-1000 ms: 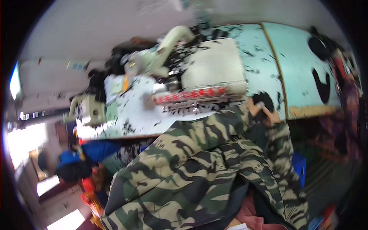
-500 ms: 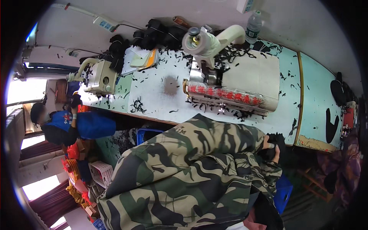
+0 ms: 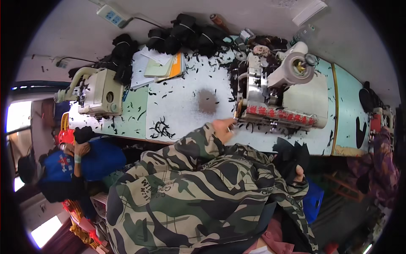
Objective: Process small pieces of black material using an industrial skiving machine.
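Though apart, hands [image 3: 223, 129] near table edge [image 3: 259, 144]

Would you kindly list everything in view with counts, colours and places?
Sewing machines: at least two, cream, left and centre
Tabletop: one run, white and green, middle
Scraps: many, black, on tabletop
Bundles: several, black, by wall
Papers: several, white, green, orange, beside bundles
Bottle: one, clear, behind centre machine
Sockets: two, white, upper left
Person: one, blue apron, left
Cloth pieces: several, black, held at right
Left grip: one, bare, near centre machine
Right grip: one, bare, holding cloth
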The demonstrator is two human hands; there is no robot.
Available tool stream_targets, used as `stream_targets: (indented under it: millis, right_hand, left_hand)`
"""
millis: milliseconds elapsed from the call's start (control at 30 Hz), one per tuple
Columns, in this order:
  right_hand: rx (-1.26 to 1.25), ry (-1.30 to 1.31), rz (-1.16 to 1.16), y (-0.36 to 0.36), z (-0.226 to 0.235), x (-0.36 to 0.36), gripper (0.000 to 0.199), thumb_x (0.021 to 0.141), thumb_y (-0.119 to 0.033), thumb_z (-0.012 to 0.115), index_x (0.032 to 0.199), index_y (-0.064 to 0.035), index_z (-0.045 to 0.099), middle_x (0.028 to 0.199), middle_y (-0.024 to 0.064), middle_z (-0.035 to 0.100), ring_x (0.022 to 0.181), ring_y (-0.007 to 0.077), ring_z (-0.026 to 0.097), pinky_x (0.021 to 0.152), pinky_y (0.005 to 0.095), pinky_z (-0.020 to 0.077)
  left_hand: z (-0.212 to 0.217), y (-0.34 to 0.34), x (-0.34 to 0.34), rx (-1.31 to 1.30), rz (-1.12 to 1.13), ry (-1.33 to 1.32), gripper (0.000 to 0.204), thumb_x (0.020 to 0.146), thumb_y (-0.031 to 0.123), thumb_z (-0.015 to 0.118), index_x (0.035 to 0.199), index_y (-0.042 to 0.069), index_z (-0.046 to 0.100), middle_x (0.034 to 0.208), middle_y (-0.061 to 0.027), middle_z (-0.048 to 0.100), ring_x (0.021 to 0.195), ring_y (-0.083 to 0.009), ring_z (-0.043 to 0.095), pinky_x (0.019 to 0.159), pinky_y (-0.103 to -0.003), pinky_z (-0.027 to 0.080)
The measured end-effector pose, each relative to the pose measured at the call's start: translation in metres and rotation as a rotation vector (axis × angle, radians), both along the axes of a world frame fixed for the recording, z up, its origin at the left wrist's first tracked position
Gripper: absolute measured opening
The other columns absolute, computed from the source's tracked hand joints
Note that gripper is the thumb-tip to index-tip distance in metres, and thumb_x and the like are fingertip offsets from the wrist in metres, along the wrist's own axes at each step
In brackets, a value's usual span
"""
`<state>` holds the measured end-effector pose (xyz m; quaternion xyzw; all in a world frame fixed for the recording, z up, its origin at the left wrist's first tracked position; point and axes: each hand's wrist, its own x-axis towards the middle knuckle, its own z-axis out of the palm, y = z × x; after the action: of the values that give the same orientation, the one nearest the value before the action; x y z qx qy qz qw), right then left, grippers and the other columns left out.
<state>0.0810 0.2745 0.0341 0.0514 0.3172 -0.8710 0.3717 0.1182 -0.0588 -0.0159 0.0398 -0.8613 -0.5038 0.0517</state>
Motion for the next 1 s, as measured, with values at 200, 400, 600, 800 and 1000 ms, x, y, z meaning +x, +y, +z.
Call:
stream_targets:
  millis: [200, 400, 600, 800, 1000]
  right_hand:
    - [0.127, -0.096, -0.039, -0.027, 0.013, 0.039, 0.061, 0.083, -0.036, 0.051, 0.131, -0.0019, 0.032, 0.129, 0.0166, 0.041, 0.120, 0.0282, 0.039, 0.104, 0.0409, 0.0268]
    - [0.178, -0.129, -0.031, -0.031, 0.017, 0.056, 0.059, 0.083, -0.035, 0.052, 0.129, -0.0023, 0.035, 0.126, 0.0157, 0.043, 0.117, 0.0280, 0.041, 0.102, 0.0402, 0.0287]
    - [0.148, -0.100, -0.017, -0.027, 0.002, 0.051, 0.057, 0.082, -0.034, 0.053, 0.127, -0.0028, 0.037, 0.124, 0.0149, 0.046, 0.115, 0.0278, 0.043, 0.101, 0.0395, 0.0306]
    - [0.117, -0.111, -0.082, 0.008, -0.004, 0.062, 0.054, 0.082, -0.033, 0.054, 0.126, -0.0033, 0.040, 0.122, 0.0140, 0.048, 0.113, 0.0275, 0.045, 0.099, 0.0387, 0.0324]
    - [0.096, -0.123, -0.154, 0.030, -0.013, 0.062, 0.052, 0.082, -0.032, 0.055, 0.124, -0.0037, 0.043, 0.119, 0.0132, 0.050, 0.111, 0.0273, 0.047, 0.098, 0.0380, 0.0343]
  left_hand:
    - [-0.095, -0.155, 0.063, -0.606, 0.446, 0.211, 0.044, 0.071, 0.016, 0.065, 0.110, 0.000, 0.053, 0.109, -0.0208, 0.055, 0.102, -0.0374, 0.051, 0.088, -0.044, 0.041]
    - [-0.116, -0.177, 0.151, -0.764, 0.664, 0.026, 0.062, 0.070, 0.027, 0.069, 0.114, -0.010, 0.046, 0.115, -0.0284, 0.049, 0.108, -0.0436, 0.046, 0.095, -0.048, 0.036]
    - [-0.092, -0.021, 0.048, -0.006, 0.351, 0.059, 0.062, 0.077, 0.030, 0.063, 0.123, -0.005, 0.042, 0.123, -0.0239, 0.046, 0.117, -0.0353, 0.043, 0.098, -0.043, 0.034]
    - [-0.001, -0.075, 0.020, 0.215, 0.421, -0.056, 0.037, 0.090, 0.009, 0.050, 0.123, -0.002, 0.040, 0.109, -0.0180, 0.057, 0.093, -0.0218, 0.061, 0.079, -0.028, 0.049]
    - [0.086, -0.015, -0.023, -0.196, 0.064, 0.156, 0.026, 0.085, 0.009, 0.057, 0.108, -0.003, 0.055, 0.091, -0.0126, 0.064, 0.078, -0.0175, 0.064, 0.069, -0.025, 0.050]
